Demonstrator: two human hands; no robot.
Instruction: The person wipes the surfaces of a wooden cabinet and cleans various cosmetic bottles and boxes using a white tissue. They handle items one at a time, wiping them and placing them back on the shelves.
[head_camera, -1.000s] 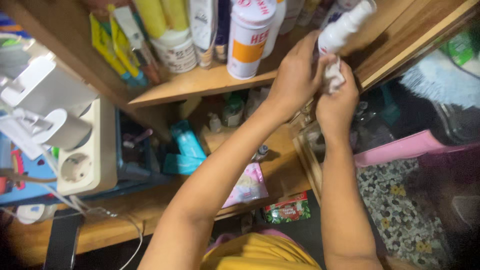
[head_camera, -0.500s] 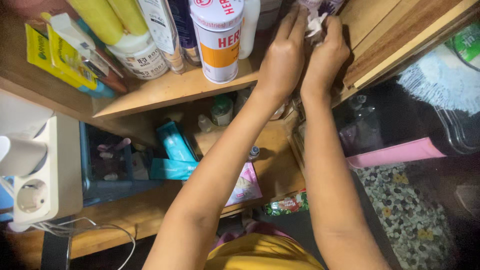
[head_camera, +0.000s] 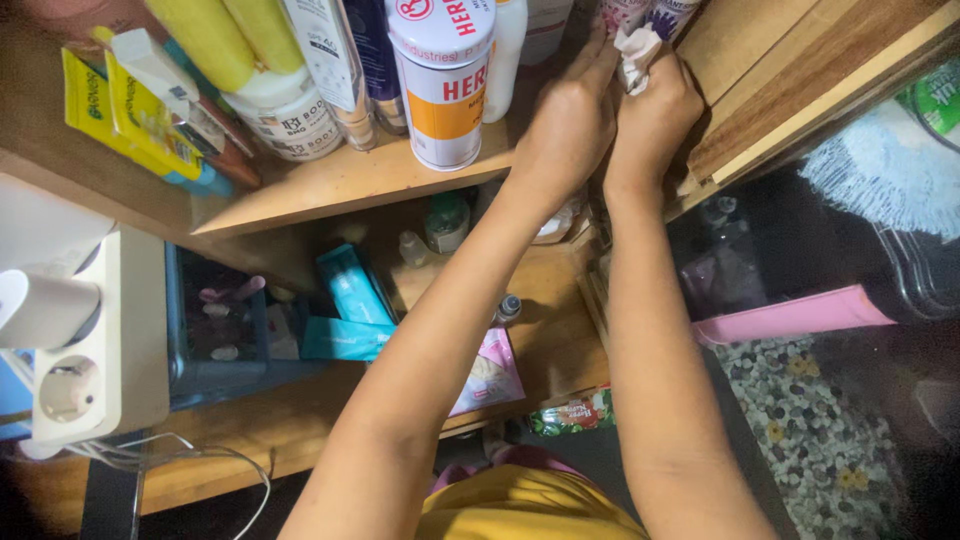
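Observation:
Both my hands reach up to the right end of the upper wooden shelf (head_camera: 350, 180). My right hand (head_camera: 655, 115) is closed around a crumpled white cloth (head_camera: 635, 50) pressed against a pale bottle (head_camera: 650, 15) at the frame's top edge. My left hand (head_camera: 570, 115) is curled beside it, its fingers touching the same bottle or the cloth; its grip is hidden. A tall white and orange spray can (head_camera: 445, 80) stands just left of my left hand.
Bottles, a white jar (head_camera: 285, 115) and yellow packets (head_camera: 130, 120) crowd the upper shelf. The lower shelf (head_camera: 540, 330) holds small bottles, teal boxes (head_camera: 350, 300) and a pink packet (head_camera: 490, 375). A white power strip (head_camera: 90, 340) hangs at left. A pink-edged dark panel (head_camera: 790, 315) sits at right.
The view has shifted so the shelf and my hands sit higher in frame. The white bottle, held out in front a second ago, now stands at the shelf's right end with the cloth on it.

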